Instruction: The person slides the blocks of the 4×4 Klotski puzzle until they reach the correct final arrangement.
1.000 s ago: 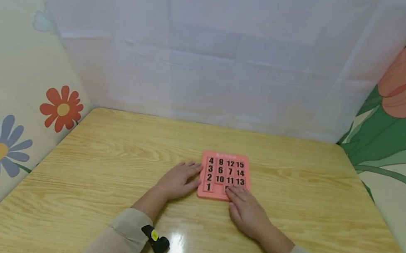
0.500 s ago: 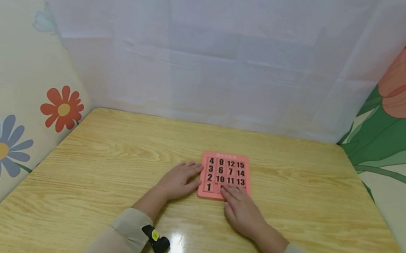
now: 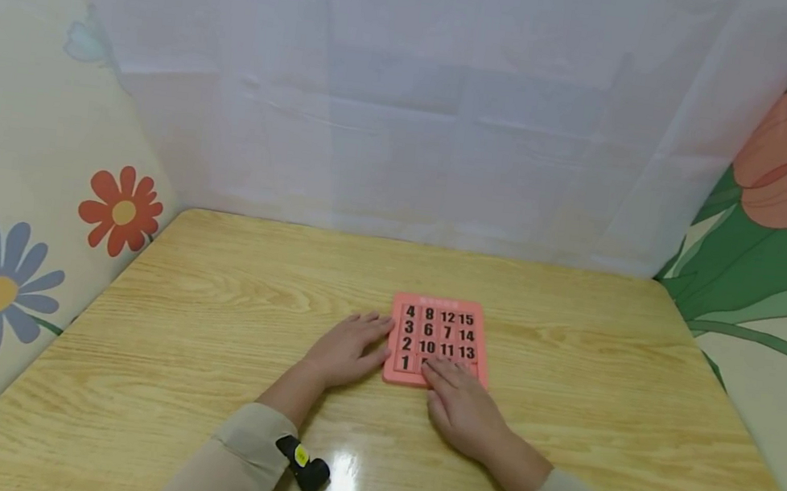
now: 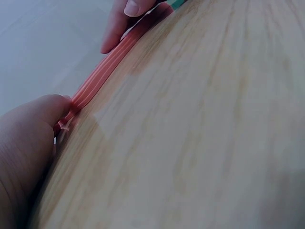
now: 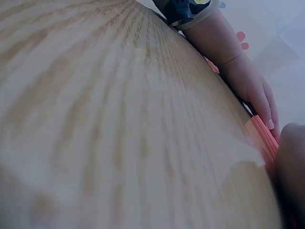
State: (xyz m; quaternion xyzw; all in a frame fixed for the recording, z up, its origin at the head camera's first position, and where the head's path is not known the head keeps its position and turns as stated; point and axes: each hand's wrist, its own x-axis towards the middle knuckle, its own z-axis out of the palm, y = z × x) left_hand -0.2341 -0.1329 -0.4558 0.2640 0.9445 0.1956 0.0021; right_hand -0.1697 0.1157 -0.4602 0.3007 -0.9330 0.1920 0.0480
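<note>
A pink number sliding puzzle (image 3: 439, 303) lies flat on the table, its black-numbered tiles in rows. In the head view my left hand (image 3: 347, 349) rests at the puzzle's left edge, thumb and fingertips against the side. My right hand (image 3: 466, 408) lies over the bottom row with extended fingers touching the tiles there. Beside the 1 tile (image 3: 405, 363), a tile with a partly covered number peeks out from under those fingertips; the rest of that row is hidden. The left wrist view shows the puzzle's ridged side (image 4: 112, 67) by the left thumb (image 4: 52, 107).
The puzzle sits on a wood-grain table (image 3: 251, 278). A white cloth (image 3: 408, 117) hangs behind it, and flower-printed panels (image 3: 10, 153) stand at both sides. Black wrist cameras (image 3: 306, 466) are strapped over the sleeves.
My right hand has slid left along the bottom row, and the tile under its fingertips has moved left, closing the gap beside the 1 tile. The left hand stays in place.
</note>
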